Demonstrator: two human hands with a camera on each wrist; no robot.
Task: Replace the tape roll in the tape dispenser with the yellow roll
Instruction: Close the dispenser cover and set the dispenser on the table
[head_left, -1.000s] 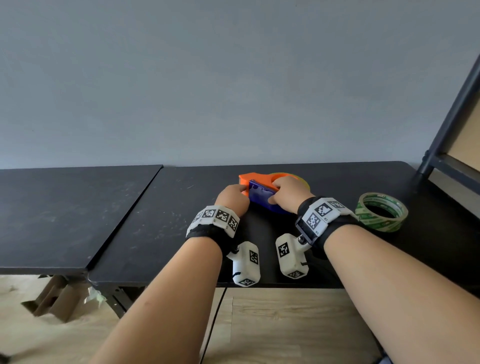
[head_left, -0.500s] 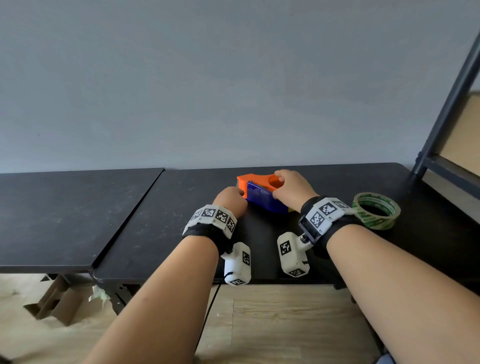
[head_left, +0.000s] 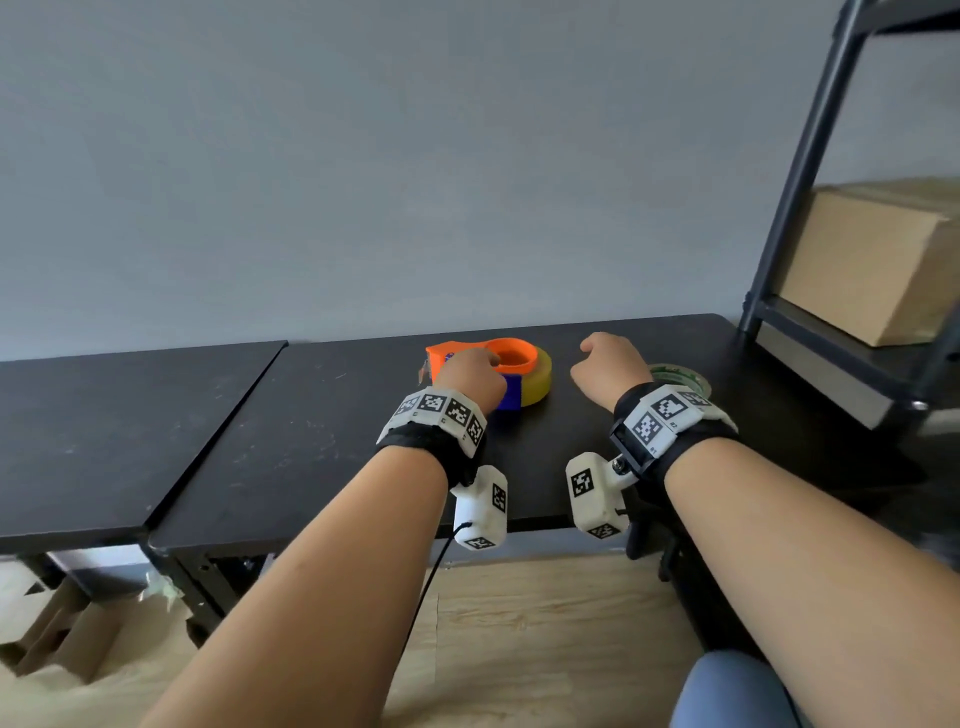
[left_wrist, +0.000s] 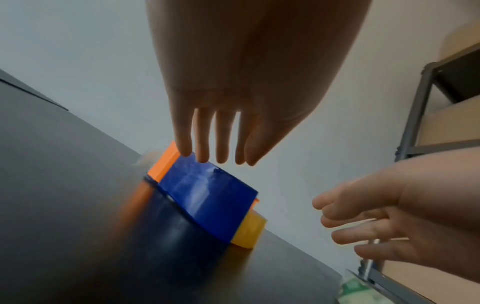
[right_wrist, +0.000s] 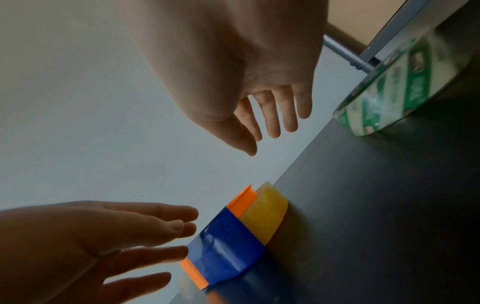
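Observation:
The tape dispenser (head_left: 511, 358), orange with a blue side cover, lies on the black table (head_left: 311, 431) with the yellow roll (head_left: 540, 382) seated in it. My left hand (head_left: 470, 374) hovers over its left end. In the left wrist view its fingers (left_wrist: 202, 144) are straight, with the tips at the top edge of the blue cover (left_wrist: 207, 199). My right hand (head_left: 605, 366) is lifted off to the right of the dispenser, fingers (right_wrist: 272, 119) relaxed and holding nothing. The yellow roll (right_wrist: 267, 214) sticks out past the blue cover.
A green-printed clear tape roll (head_left: 685, 376) lies flat just right of my right hand, also seen close by in the right wrist view (right_wrist: 405, 88). A dark metal shelf (head_left: 810, 171) holding a cardboard box (head_left: 872, 265) stands at the far right. A second black table (head_left: 104, 431) adjoins on the left.
My right hand has let go of the dispenser and moved right, uncovering the orange hub and yellow roll. My left hand has shifted onto the dispenser's left end.

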